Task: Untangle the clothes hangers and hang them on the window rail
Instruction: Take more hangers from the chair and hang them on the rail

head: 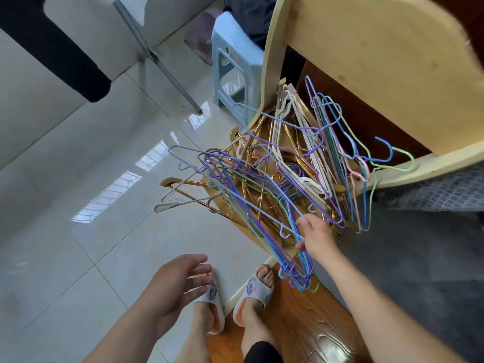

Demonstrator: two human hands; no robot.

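Many wire hangers (275, 179), purple, blue, gold and white, lie tangled on a wooden seat (301, 323), mostly hiding it. Right hand (318, 235) grips purple-blue ones at its front edge; left hand (172, 289) hovers, fingers spread, holding nothing.

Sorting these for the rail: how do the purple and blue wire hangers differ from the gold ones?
The wire hangers are thin and purple or blue; the gold hangers are thicker and shiny. The right hand grips a bunch of the wire hangers, while the gold hangers lie untouched underneath. The left hand holds nothing. Both kinds are tangled in one pile.
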